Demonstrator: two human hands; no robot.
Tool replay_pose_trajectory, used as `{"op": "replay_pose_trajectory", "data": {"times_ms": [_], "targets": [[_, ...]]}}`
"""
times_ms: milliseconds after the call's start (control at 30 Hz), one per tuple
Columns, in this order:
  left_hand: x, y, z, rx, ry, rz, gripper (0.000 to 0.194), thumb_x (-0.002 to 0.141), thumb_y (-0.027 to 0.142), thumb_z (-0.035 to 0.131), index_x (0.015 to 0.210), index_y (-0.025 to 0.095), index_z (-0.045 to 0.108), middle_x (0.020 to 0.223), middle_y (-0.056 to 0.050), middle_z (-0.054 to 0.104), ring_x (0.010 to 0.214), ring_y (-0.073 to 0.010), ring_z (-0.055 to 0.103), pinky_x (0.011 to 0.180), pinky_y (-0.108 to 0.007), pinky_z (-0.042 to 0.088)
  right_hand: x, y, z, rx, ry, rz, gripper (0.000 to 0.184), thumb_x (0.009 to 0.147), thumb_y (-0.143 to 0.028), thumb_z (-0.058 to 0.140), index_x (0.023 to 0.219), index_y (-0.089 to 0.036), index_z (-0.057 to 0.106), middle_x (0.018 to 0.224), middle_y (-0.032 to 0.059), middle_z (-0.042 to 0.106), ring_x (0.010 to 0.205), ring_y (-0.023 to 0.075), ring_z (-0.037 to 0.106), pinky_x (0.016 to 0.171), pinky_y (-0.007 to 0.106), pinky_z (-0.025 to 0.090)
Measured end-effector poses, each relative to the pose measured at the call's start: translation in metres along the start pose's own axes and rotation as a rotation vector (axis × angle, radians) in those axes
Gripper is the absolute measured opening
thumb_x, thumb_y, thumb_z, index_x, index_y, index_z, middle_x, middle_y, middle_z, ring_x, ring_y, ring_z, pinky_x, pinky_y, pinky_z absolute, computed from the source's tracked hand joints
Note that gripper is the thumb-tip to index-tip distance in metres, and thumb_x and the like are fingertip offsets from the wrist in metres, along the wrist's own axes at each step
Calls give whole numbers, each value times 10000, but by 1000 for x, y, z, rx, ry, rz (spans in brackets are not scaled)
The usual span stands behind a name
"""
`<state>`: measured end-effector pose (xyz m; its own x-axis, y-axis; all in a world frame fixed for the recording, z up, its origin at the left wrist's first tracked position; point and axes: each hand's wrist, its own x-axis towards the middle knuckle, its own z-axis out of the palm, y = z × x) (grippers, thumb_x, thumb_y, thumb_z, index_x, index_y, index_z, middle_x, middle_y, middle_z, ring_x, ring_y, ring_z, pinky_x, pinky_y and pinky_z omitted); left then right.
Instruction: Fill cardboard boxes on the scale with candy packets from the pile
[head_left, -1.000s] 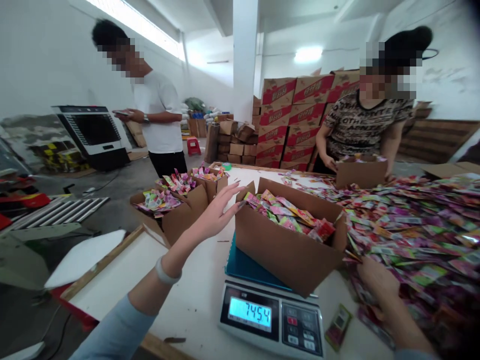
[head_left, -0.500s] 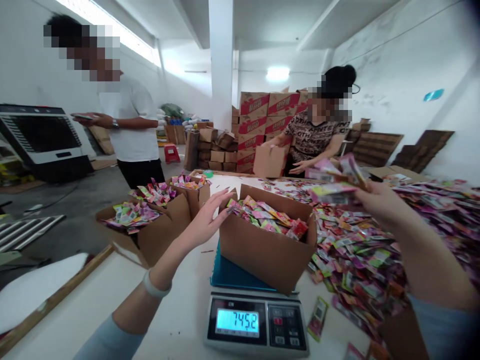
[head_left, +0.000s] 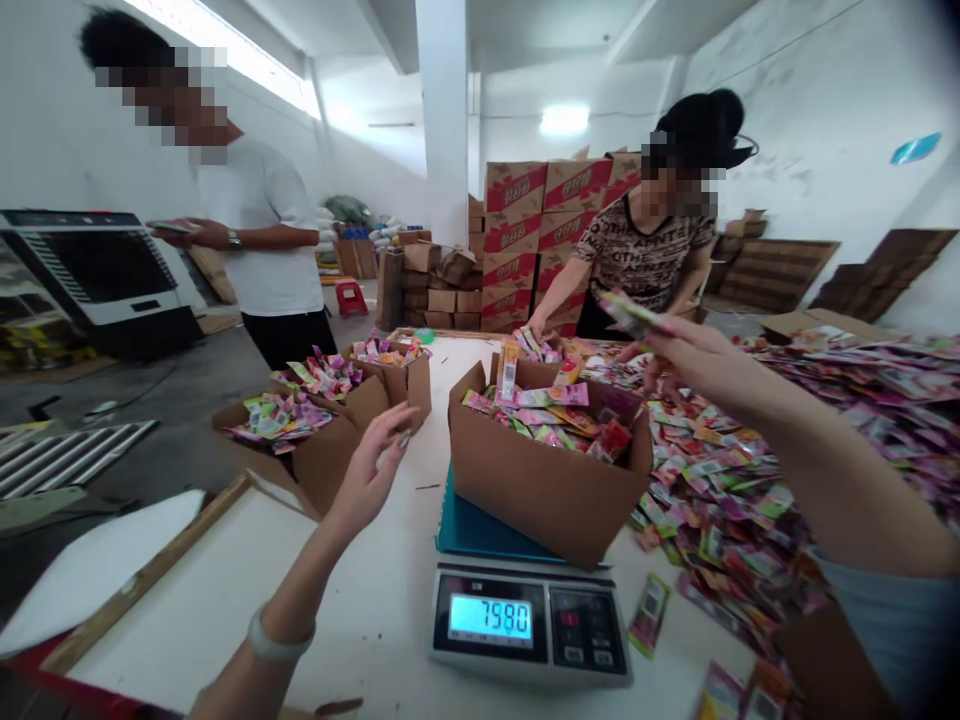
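Your left hand hangs with fingers spread and empty, off the cardboard box at its 9 o'clock, so nothing but the load weighs on the scale, whose display reads 7980. The box sits on the scale's blue platform, heaped with candy sachets. Your right hand, at the box's 2 o'clock, pinches a few sachets above the loose pile.
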<state>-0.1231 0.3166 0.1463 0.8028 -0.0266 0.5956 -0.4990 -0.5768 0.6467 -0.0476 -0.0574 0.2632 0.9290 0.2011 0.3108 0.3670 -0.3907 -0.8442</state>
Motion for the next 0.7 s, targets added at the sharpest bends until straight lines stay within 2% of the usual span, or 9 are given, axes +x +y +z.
{"op": "replay_pose_trajectory", "data": {"times_ms": [133, 233, 300, 400, 467, 533, 600, 667, 700], "targets": [[-58, -53, 3, 5, 89, -235, 361, 900, 419, 421, 1193, 243, 535, 1364, -99, 475, 1287, -221, 414, 1032, -401, 396, 0, -7, -3, 286, 46, 44, 157, 918, -196, 380, 1016, -163, 497, 739, 22, 586, 444, 76, 497, 338, 157, 336], [-104, -86, 11, -31, 115, -427, 415, 876, 484, 427, 1188, 234, 539, 1370, -107, 474, 1280, -250, 415, 1004, -435, 420, 3, -7, 1, 316, 32, 14, 112, 903, -201, 411, 951, -164, 504, 717, 17, 585, 427, 62, 476, 338, 146, 315], [-130, -101, 17, -61, 131, -530, 456, 852, 522, 444, 1184, 222, 539, 1370, -113, 474, 1246, -261, 445, 995, -458, 427, 5, -5, 5, 320, 3, -16, 198, 884, -192, 419, 1064, -203, 501, 698, -5, 582, 406, 67, 465, 325, 146, 298], [-159, -113, 22, -78, 160, -641, 548, 806, 583, 466, 1178, 186, 532, 1349, -139, 486, 1202, -281, 482, 995, -490, 425, 7, -1, 13, 275, -32, -14, 455, 852, -165, 420, 1289, -291, 406, 732, -23, 607, 405, 73, 477, 326, 139, 288], [-170, -115, 24, -84, 160, -692, 596, 780, 609, 475, 1175, 166, 527, 1336, -154, 490, 1212, -297, 477, 996, -491, 427, 7, 0, 15, 193, -74, 12, 581, 810, -142, 475, 1355, -306, 360, 858, -16, 643, 480, 66, 522, 376, 134, 344], [-178, -115, 24, -82, 154, -729, 617, 768, 615, 483, 1180, 158, 519, 1339, -156, 481, 1231, -301, 462, 1007, -483, 424, 4, 1, 14, 65, -149, -18, 664, 768, -181, 582, 1379, -307, 356, 1035, -2, 640, 678, 88, 601, 500, 152, 449], [-183, -117, 24, -74, 161, -751, 633, 763, 614, 486, 1190, 148, 509, 1336, -160, 479, 1235, -301, 459, 1022, -485, 414, -1, 3, 7, -7, -205, -95, 660, 745, -302, 663, 1356, -298, 413, 1176, 16, 605, 929, 141, 613, 692, 207, 513], [-186, -121, 25, -73, 176, -752, 651, 762, 614, 483, 1201, 133, 497, 1324, -170, 490, 1224, -302, 467, 1038, -497, 398, -8, 14, -2, 55, -119, -170, 566, 772, -429, 628, 1298, -275, 488, 1216, 43, 596, 1055, 169, 581, 801, 244, 497], [-188, -123, 26, -72, 187, -751, 656, 761, 613, 482, 1199, 126, 497, 1317, -176, 496, 1216, -305, 473, 1045, -504, 389, -13, 24, -6, 107, 11, -183, 533, 786, -468, 596, 1267, -253, 514, 1196, 64, 607, 1042, 172, 588, 794, 252, 491]]}}
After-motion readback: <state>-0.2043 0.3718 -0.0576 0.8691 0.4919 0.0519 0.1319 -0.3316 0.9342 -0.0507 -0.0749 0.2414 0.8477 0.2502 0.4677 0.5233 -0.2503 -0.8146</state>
